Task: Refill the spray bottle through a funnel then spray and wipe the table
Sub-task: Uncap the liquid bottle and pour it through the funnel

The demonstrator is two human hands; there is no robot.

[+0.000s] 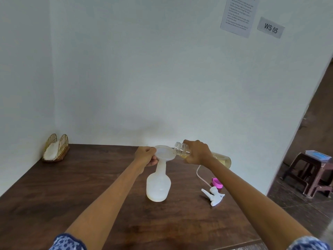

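Left hand (146,156) pinches the funnel (164,153) seated in the spray bottle (158,184) mid-table; right hand (197,152) grasps the tilted refill bottle (203,156) at its rim. Risk: overtilting floods the funnel, spilling liquid.

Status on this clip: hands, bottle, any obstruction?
Left hand steadies funnel in spray bottle. Right hand tips refill bottle over it. Trigger head lies aside; nothing blocking.

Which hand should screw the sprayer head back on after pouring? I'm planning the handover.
Probably the right hand: the sprayer head lies on its side of the spray bottle, while the left hand grips the funnel.
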